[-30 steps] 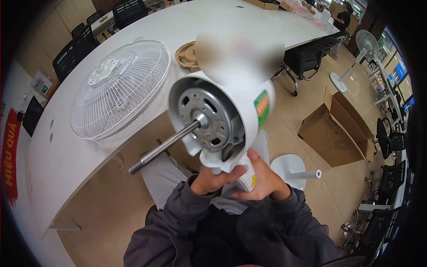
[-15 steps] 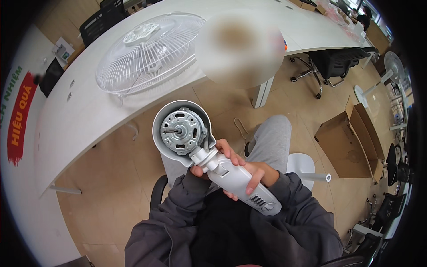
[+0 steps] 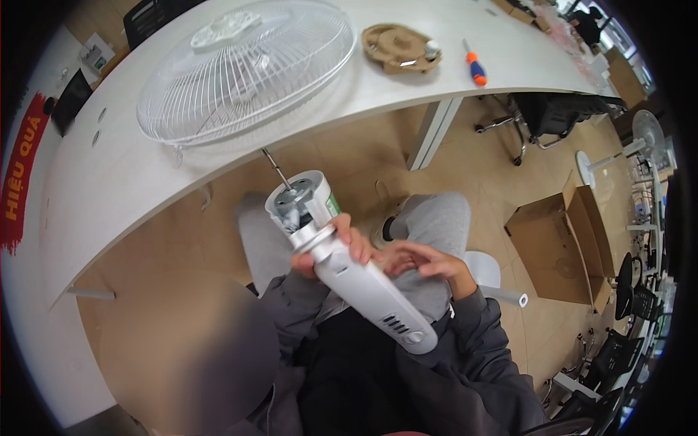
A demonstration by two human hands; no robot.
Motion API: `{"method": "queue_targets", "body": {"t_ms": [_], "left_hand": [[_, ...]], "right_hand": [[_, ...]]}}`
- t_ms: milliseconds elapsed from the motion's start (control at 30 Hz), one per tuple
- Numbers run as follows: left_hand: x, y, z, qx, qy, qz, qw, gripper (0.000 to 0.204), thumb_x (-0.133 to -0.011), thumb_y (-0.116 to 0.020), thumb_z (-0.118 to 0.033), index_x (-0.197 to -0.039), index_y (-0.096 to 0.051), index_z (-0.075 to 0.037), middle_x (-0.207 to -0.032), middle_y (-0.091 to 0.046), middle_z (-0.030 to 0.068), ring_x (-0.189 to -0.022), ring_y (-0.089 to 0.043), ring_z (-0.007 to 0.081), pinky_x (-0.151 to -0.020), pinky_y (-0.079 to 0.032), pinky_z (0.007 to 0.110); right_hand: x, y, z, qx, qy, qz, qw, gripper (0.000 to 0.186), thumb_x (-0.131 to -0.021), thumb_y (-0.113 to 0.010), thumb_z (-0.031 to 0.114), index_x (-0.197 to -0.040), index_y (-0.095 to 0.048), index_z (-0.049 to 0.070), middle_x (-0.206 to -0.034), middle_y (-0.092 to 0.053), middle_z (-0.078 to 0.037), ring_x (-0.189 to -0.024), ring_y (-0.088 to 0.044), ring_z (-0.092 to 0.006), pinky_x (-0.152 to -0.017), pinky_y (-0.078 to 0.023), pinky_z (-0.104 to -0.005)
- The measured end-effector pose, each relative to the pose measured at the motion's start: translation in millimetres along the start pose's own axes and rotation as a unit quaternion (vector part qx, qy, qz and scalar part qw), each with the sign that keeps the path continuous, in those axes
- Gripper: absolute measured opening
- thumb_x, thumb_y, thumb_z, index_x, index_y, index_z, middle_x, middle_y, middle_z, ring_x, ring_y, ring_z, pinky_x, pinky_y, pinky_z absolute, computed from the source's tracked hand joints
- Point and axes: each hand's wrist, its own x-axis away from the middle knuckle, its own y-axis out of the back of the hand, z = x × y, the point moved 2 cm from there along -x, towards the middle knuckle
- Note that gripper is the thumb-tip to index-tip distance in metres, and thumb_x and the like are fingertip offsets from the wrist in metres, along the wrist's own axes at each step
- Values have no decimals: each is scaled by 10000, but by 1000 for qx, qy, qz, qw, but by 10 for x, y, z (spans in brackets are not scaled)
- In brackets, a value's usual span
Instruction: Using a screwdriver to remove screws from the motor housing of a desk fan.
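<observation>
I wear one dark grey jacket (image 3: 465, 389) with loose, wrinkled sleeves (image 3: 481, 327), black clothing (image 3: 342, 370) at the middle, and light grey trousers (image 3: 445, 220). My hands (image 3: 432, 261) are bare.

White curved counter (image 3: 102, 167) bearing a white wire fan cage (image 3: 247, 73), a brown moulded tray (image 3: 385, 45) and an orange-and-blue screwdriver (image 3: 476, 71); open cardboard box (image 3: 542, 247) on the tan tiled floor (image 3: 487, 182)

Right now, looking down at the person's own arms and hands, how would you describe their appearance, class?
Both arms wear loose, creased, dark grey long sleeves: left sleeve, right sleeve. They reach to about the wrists, and I can make out no markings on them. The left hand and right hand are bare, with no gloves.
</observation>
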Motion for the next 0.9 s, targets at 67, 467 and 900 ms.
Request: {"method": "queue_targets", "body": {"t_ms": [67,467,900], "left_hand": [[75,184,189,58,0,-38,998,595,-759,-790,-504,-1100,-484,-124,-1028,-643,76,-1090,-635,309,-1034,-460,658],[317,125,666,196,-64,-106,973,591,-809,-733,-394,-1226,-468,-70,-1144,-605,155,-1173,-589,348,-1108,-411,615],[247,-35,504,199,7,-156,967,596,-782,-788,-315,-1248,-513,-64,-1298,-635,222,-1343,-567,393,-1196,-371,592]], "right_hand": [[-618,50,-330,-134,0,-179,975,1161,-879,-633,754,-1632,-224,-29,-1525,-483,-260,-1435,-464,-318,-1152,-400,-473],[-2001,276,-483,-21,-329,-105,938,1128,-876,-357,940,-1424,-583,-19,-1267,-678,-176,-1141,-648,-221,-954,-533,-327],[-1361,270,-820,-351,-251,15,902,733,-892,-813,383,-1392,-546,-82,-1308,-657,-221,-1186,-664,-312,-989,-557,-428]]}}
